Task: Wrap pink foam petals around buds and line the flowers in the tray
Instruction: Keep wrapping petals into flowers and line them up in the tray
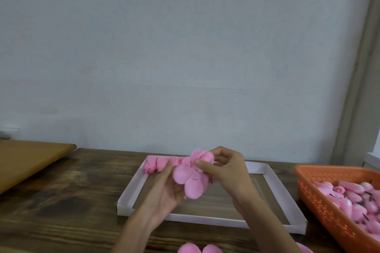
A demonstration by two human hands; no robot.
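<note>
Right grip (224,172) pinching pink flower (191,183), left grip (164,189) holding beneath, over tray (131,191)

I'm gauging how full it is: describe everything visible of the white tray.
The tray is shallow, rectangular, white and card-like, with low folded walls and a darker floor. It lies flat on the wooden table, left of the orange basket. A short row of pink flowers lies along its far wall at the left corner. The left hand and right hand hold another flower before it.
</note>
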